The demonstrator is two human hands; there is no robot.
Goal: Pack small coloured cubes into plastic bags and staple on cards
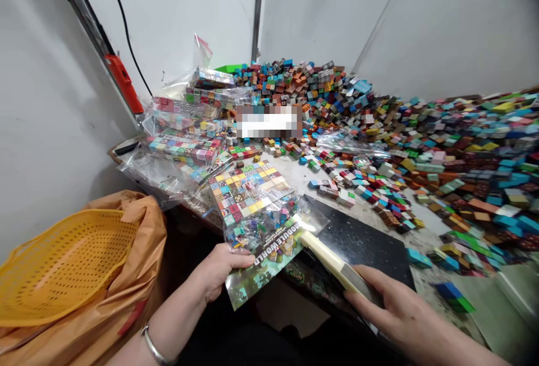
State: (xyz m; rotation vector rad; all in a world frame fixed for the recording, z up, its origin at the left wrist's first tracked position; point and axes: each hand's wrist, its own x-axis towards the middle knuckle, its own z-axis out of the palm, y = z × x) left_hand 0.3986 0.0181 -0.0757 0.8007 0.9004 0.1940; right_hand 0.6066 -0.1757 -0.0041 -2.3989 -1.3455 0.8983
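Note:
My left hand (225,269) pinches the lower left edge of a green printed header card (269,268) lettered "MODULE WORLD". The card lies across the end of a clear plastic bag (261,214). Inside the bag are a flat block of colourful printed cubes (248,189) and small loose coloured pieces. My right hand (383,298) is wrapped round a cream and grey stapler (332,262), whose front end meets the right part of the card. Whether its jaws are pressed together cannot be made out. A black board (362,237) lies behind the stapler.
Loose coloured cubes (320,88) are heaped along the back and right of the table. Filled clear bags (181,147) are stacked at the back left. A yellow basket (71,265) in an orange sack (145,242) stands at the left. An orange-red tool (124,82) leans on the wall.

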